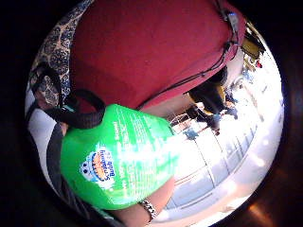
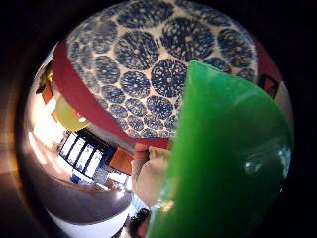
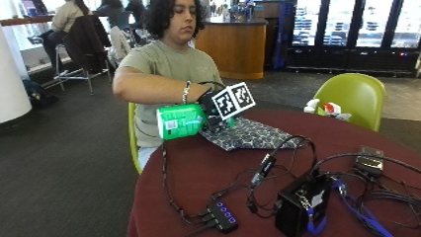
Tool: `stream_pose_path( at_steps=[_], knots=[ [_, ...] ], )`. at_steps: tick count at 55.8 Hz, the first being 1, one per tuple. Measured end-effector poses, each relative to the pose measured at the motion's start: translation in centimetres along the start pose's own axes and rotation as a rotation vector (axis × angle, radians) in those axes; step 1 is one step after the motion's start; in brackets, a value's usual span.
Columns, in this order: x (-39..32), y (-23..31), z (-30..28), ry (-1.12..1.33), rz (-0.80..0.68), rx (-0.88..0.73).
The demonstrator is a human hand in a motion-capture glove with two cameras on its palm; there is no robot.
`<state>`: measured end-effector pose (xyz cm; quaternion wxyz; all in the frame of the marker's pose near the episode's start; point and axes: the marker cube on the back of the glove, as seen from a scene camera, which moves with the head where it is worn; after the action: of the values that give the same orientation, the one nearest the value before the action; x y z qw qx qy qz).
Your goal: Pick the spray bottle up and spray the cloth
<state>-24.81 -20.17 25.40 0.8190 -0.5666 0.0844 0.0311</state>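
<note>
While the gloved right hand (image 3: 214, 106) gripped the green spray bottle (image 3: 181, 121), fingers curled round it near the head end, the bottle lay almost level in the air over the near edge of the round maroon table (image 3: 217, 173). Its long axis ran from about 9 o'clock, where the base stuck out past the table edge, to 3 o'clock, where the nozzle end sat hidden behind the glove. The blue patterned cloth (image 3: 250, 136) lay flat on the table just beyond that end, at roughly 4 o'clock from the hand and slightly below it. Both palm views showed the bottle (image 1: 118, 158) pressed close (its printed label facing the little-finger side), with the cloth (image 2: 148, 59) spread wide before the thumb side. The bare hand was not visible, so its state could not be told.
</note>
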Motion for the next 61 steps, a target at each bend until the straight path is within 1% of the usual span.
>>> stream_pose_path(
  at_steps=[5, 13, 18, 22, 26, 28, 31, 35, 43, 52, 57, 61],
  knots=[
    [-2.4, 1.2, -1.7, -0.067, -0.106, 0.075],
    [-6.9, 4.9, -6.7, -0.246, -0.378, 0.279],
    [-9.5, 6.4, -10.6, -0.472, -0.560, 0.487],
    [-12.4, 6.7, -12.3, -0.663, -0.707, 0.649],
    [-16.3, 6.1, -13.1, -0.807, -0.867, 0.771],
    [-17.5, 5.3, -13.8, -0.869, -0.915, 0.818],
    [-18.8, 3.8, -14.7, -0.961, -0.943, 0.876],
    [-20.0, 1.7, -15.1, -1.023, -0.956, 0.913],
    [-21.8, -2.3, -15.0, -1.073, -0.932, 0.916],
    [-22.7, -2.6, -14.5, -1.022, -0.929, 0.952],
    [-22.6, -2.7, -14.3, -1.020, -0.917, 0.919],
    [-22.1, -2.9, -14.0, -0.976, -0.894, 0.830]
  ],
)
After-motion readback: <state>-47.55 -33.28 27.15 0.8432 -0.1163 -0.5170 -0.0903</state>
